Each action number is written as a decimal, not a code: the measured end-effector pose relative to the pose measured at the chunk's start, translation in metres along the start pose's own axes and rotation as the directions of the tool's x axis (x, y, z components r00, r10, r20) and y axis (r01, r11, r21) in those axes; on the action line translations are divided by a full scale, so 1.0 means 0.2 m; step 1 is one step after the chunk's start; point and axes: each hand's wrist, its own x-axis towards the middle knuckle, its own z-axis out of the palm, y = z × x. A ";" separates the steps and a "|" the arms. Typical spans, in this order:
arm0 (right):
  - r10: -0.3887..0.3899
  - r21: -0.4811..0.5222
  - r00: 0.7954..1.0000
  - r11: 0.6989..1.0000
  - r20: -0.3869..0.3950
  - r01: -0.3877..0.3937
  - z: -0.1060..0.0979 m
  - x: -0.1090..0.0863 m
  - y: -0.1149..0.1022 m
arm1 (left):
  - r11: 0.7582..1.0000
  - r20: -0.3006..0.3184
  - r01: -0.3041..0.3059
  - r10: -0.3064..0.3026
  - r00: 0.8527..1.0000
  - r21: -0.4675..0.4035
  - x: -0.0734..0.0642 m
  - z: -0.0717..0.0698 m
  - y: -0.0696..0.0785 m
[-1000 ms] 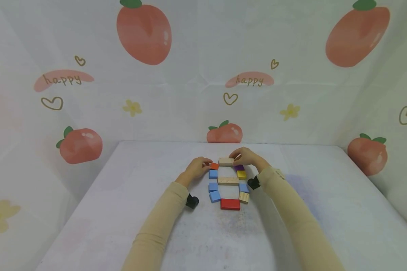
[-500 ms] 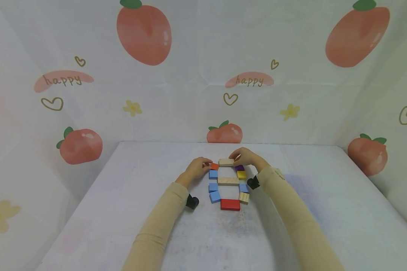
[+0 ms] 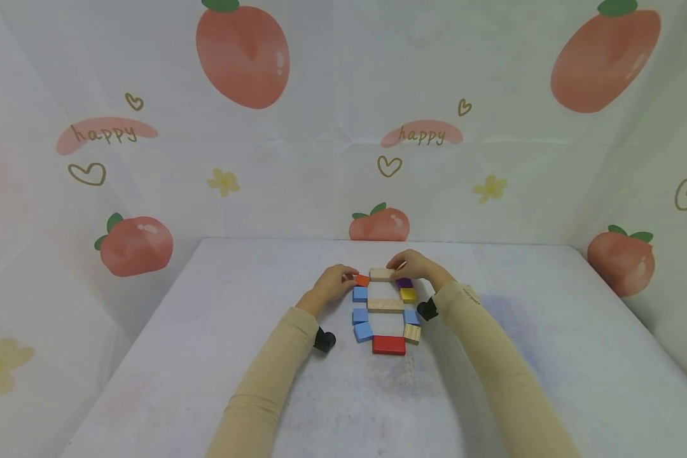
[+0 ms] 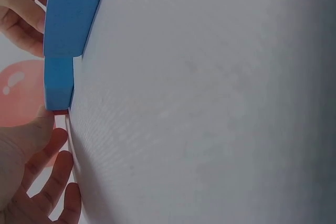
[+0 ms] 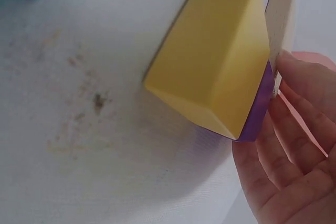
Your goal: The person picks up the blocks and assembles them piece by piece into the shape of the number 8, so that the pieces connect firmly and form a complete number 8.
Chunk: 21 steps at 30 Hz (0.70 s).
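My left hand (image 3: 332, 284) pinches a small orange block (image 3: 363, 280) at the far left of a block outline, thumb on its near side. In the left wrist view only a reddish edge of that block shows beside the thumb. Across from it, my right hand (image 3: 416, 264) grips the right end of a plain wooden block (image 3: 380, 275) that forms the outline's far side. A purple block (image 5: 258, 109) lies right under the right fingers, partly hidden behind a yellow block (image 5: 210, 51) in the right wrist view.
Toward me the outline continues with several blue blocks (image 3: 360, 316), a wooden crossbar (image 3: 385, 306), a striped wooden block (image 3: 412, 334) and a red block (image 3: 388, 345). They lie on a white table (image 3: 206, 369), with a fruit-print cloth (image 3: 298, 178) hanging behind it.
The far wooden block has shifted very slightly toward me under the right hand. Both hands otherwise stay in place.
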 end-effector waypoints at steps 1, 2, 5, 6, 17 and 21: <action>0.004 0.001 1.000 1.000 0.000 -0.004 0.00 0.00 0.00 | 1.000 0.001 -0.001 0.001 1.000 0.000 0.00 0.00 0.00; 0.013 0.000 1.000 1.000 -0.001 -0.013 0.00 0.00 0.00 | 1.000 0.001 -0.001 0.001 1.000 -0.001 0.00 0.00 0.00; 0.030 -0.001 1.000 1.000 -0.002 -0.030 0.01 0.00 0.00 | 1.000 0.001 0.001 -0.001 1.000 0.003 0.00 0.00 0.00; 0.029 -0.002 1.000 1.000 -0.002 -0.029 0.01 0.00 0.00 | 1.000 0.003 0.005 -0.005 1.000 0.003 0.01 0.00 0.00; 0.042 0.005 0.999 0.999 -0.005 -0.042 0.01 0.01 0.01 | 1.000 0.008 0.030 -0.030 1.000 -0.007 0.01 0.01 0.00; 0.033 0.003 0.999 0.999 -0.008 -0.033 0.01 0.02 0.01 | 0.999 0.010 0.037 -0.037 0.999 -0.008 0.01 0.00 0.00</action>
